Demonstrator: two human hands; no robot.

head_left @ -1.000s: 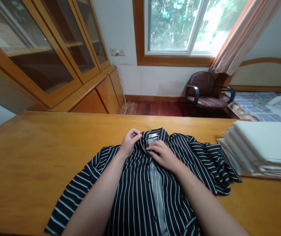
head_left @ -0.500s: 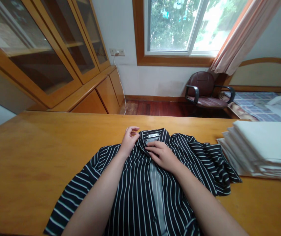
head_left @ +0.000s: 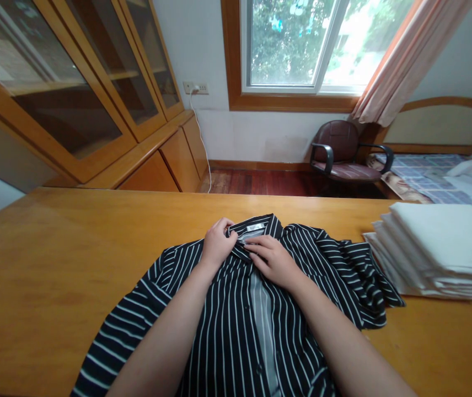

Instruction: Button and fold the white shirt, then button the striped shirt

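Observation:
A black shirt with white stripes (head_left: 228, 320) lies front up on the wooden table, its front partly unbuttoned and its collar at the far end. My left hand (head_left: 218, 242) is closed on the left side of the collar, thumb on the inner side and fingers over the outside. Beside it, my right hand (head_left: 272, 259) pinches the front edge just below the collar opening, its fingertips on the cloth. A white label (head_left: 256, 227) shows inside the collar. The left sleeve lies spread out toward me; the right one is bunched up.
A stack of folded white cloths (head_left: 438, 248) stands on the table (head_left: 54, 275) at the right, close to the bunched sleeve. Beyond the table are a glass-door cabinet (head_left: 132, 138), an office chair (head_left: 339, 151) and a bed (head_left: 430, 173).
My left hand has closed on the collar's left side and pulled it slightly, where before its fingers hovered beside it. The right hand has hardly moved.

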